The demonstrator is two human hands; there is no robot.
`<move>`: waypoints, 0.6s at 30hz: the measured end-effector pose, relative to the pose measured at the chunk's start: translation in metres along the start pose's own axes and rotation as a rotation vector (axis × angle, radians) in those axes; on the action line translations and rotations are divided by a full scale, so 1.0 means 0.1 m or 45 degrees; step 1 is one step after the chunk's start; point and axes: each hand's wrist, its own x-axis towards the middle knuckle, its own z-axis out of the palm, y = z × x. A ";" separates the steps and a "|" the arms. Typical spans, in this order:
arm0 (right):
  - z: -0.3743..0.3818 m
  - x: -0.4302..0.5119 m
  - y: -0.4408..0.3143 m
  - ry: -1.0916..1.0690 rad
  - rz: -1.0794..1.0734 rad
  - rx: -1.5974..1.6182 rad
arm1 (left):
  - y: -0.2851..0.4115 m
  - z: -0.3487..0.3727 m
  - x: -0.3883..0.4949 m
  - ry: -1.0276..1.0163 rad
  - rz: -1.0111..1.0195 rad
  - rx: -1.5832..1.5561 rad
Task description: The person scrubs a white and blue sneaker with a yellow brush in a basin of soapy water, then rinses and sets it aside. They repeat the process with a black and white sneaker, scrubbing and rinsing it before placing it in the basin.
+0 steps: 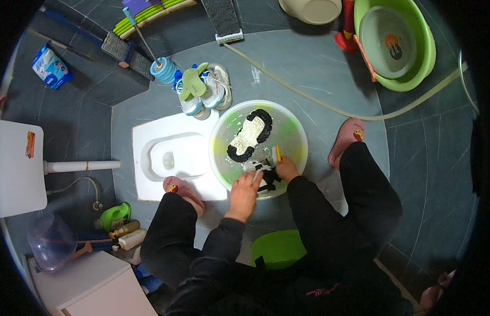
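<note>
A round plastic basin [299, 126] of water stands on the floor between my feet. One black-and-white shoe [249, 135] lies in it with its pale sole facing up. Nearer to me, a second black-and-white shoe [271, 178] sits against the basin's near side, partly hidden by my hands. My left hand [244, 194] grips this nearer shoe from its left. In my right hand [287, 170] is a scrubbing brush [278, 154] with a yellow back, held just above the shoe's right side; whether its bristles touch the shoe cannot be told.
Left of the basin is a white squat toilet [177, 158]. Sneakers [211, 93] stand beyond it beside a blue toilet brush holder [164, 71]. A hose [292, 89] crosses the floor. Green [426, 59] and grey basins lean at the right wall. A green stool [278, 249] is beneath me.
</note>
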 end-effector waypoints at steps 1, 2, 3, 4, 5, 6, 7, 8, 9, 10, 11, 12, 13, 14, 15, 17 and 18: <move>0.05 -0.03 0.04 0.091 -0.024 -0.039 | 0.08 0.02 -0.02 -0.005 0.019 -0.041; 0.09 -0.05 0.07 0.142 0.006 -0.067 | 0.13 0.04 -0.02 0.017 0.030 -0.167; 0.09 -0.04 0.08 0.243 0.071 -0.107 | 0.17 0.07 -0.03 0.056 -0.031 -0.255; 0.08 -0.02 0.09 0.163 0.001 -0.168 | 0.21 0.11 -0.03 0.096 -0.096 -0.346; 0.04 0.01 0.09 0.120 -0.034 -0.246 | 0.24 0.16 -0.03 0.133 -0.167 -0.439; 0.01 0.05 0.09 0.074 -0.082 -0.299 | 0.26 0.21 -0.03 0.216 -0.167 -0.441; -0.02 0.09 0.09 0.009 -0.116 -0.311 | 0.28 0.26 -0.04 0.200 -0.322 -0.611; -0.04 0.13 0.09 -0.053 -0.167 -0.294 | 0.30 0.31 -0.05 0.211 -0.482 -0.778; -0.05 0.14 0.09 -0.129 -0.193 -0.272 | 0.30 0.35 -0.06 0.197 -0.667 -0.952; -0.05 0.17 0.09 -0.159 -0.206 -0.302 | 0.29 0.38 -0.06 0.220 -0.642 -0.940; -0.04 0.16 0.09 -0.209 -0.189 -0.329 | 0.27 0.40 -0.07 0.214 -0.648 -0.938; -0.02 0.14 0.09 -0.203 -0.177 -0.358 | 0.24 0.40 -0.08 0.216 -0.642 -0.927; -0.01 0.12 0.08 -0.180 -0.218 -0.259 | 0.21 0.39 -0.10 0.198 -0.728 -1.231; -0.01 0.09 0.06 -0.095 -0.262 -0.160 | 0.16 0.37 -0.11 0.186 -0.789 -1.527; -0.01 0.06 0.03 -0.053 -0.221 -0.097 | 0.11 0.35 -0.12 0.119 -0.907 -1.837; -0.06 -0.05 -0.07 -0.071 -0.267 0.025 | 0.02 0.28 -0.16 0.005 -1.243 -1.829; -0.10 -0.12 -0.14 -0.097 -0.233 0.067 | -0.01 0.26 -0.17 0.056 -1.307 -1.945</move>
